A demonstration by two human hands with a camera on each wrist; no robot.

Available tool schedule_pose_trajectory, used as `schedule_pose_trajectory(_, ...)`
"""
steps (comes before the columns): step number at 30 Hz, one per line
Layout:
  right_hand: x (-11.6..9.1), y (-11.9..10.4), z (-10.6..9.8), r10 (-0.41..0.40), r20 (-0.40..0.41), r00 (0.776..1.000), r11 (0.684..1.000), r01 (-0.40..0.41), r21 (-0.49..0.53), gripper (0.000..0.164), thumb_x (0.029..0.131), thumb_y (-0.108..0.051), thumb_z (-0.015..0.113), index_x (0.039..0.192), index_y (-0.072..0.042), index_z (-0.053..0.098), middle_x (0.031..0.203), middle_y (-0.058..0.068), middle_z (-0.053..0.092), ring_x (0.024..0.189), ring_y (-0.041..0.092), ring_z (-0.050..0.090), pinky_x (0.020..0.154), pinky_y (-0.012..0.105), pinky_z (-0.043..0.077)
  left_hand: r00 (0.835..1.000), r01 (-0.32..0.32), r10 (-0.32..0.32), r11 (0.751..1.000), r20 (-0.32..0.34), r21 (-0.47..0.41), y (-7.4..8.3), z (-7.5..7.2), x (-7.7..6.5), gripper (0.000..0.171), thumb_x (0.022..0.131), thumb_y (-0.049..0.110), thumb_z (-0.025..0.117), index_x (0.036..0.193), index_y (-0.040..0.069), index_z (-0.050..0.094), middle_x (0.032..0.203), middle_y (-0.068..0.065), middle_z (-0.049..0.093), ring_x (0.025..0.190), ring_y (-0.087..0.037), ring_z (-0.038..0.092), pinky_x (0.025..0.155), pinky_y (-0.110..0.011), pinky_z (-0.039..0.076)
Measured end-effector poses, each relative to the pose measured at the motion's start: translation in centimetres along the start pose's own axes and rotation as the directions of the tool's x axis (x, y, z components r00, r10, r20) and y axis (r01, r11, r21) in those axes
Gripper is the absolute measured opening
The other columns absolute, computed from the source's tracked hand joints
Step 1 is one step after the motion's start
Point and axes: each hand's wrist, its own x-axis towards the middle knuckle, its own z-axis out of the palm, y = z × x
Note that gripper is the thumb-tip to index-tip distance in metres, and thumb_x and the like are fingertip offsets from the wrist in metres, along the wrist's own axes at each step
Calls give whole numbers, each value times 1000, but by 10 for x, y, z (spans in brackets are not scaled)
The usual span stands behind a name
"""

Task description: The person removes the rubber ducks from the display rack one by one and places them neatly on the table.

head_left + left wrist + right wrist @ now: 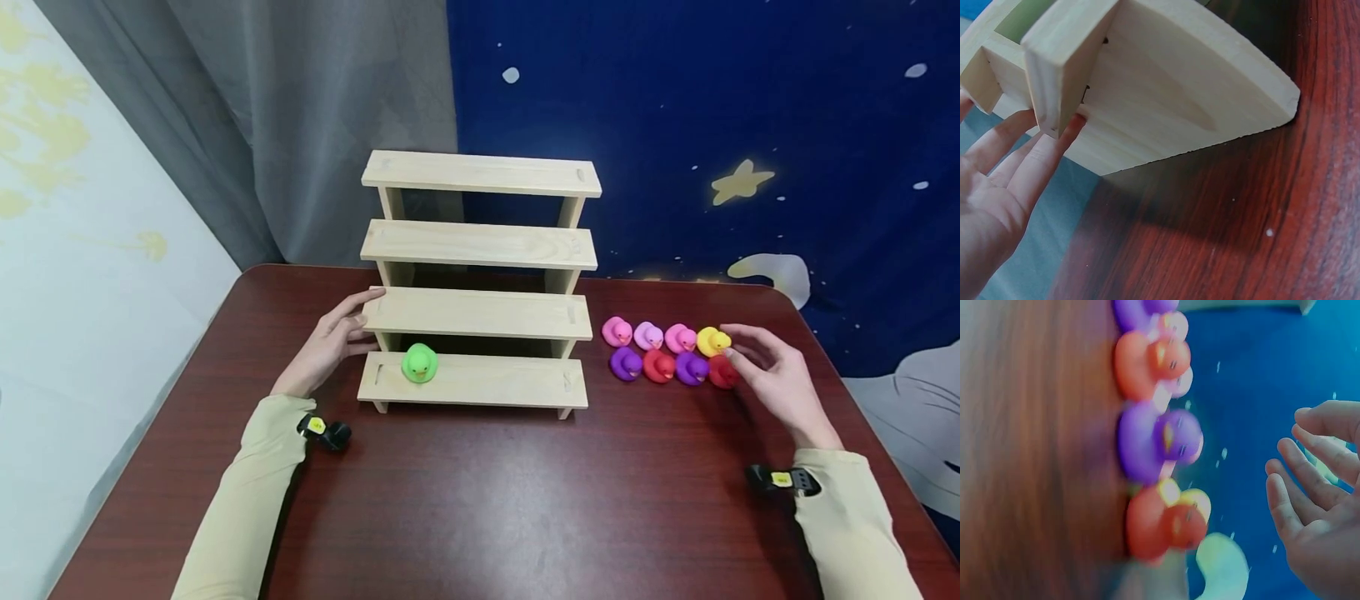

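Observation:
My left hand (322, 343) touches the left end of a four-tiered wooden display shelf (480, 313), its fairly straight fingers spread about the second plank from the bottom. In the left wrist view, fingertips (1079, 122) rest at the plank's end, against the bare wood side panel (1166, 87). A green rubber duck (419, 363) sits on the lowest plank, towards the left. At the right, my right hand (776, 379) hovers beside a yellow rubber duck (711, 342) and a red rubber duck (1147, 519). Its fingers are loosely bent and apart, with nothing held in the right wrist view.
Two rows of rubber ducks stand right of the shelf: pink ones (617, 332) and a lilac one (648, 336) behind, purple (626, 364) and red ones (659, 367) in front. The dark wood table (465, 500) meets a grey curtain (337, 108) and a blue starry cloth (637, 125).

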Motion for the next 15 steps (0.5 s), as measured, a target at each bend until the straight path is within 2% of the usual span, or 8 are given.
schedule_pose_trajectory(4, 6, -13, 11, -32, 34, 999, 999, 31, 18, 36, 93, -7, 63, 129, 0, 57, 118, -10, 57, 99, -2, 56, 81, 8, 43, 1000, 4, -4, 1000, 6, -9, 0, -1, 1, 44, 104, 18, 39, 148, 18, 41, 153, -5, 27, 118, -24, 53, 85, -37, 52)
schedule_pose_trajectory(9, 10, -32, 29, -63, 62, 996, 997, 60, 57, 35, 91, -2, 64, 126, 0, 60, 116, -7, 61, 101, 6, 59, 81, 10, 45, 1000, 14, -14, 1000, 7, -11, -1, -1, 1, 44, 104, 19, 38, 148, 18, 40, 153, -6, 27, 119, -24, 52, 86, -37, 52)
schedule_pose_trajectory(15, 11, -51, 48, -103, 101, 990, 992, 96, 77, 35, 90, 3, 64, 124, 0, 61, 117, 14, 62, 100, 8, 60, 81, 11, 46, 1000, 14, -14, 1000, 12, -14, 0, -2, 1, 44, 104, 19, 39, 148, 18, 40, 153, -5, 25, 120, -24, 51, 87, -37, 51)
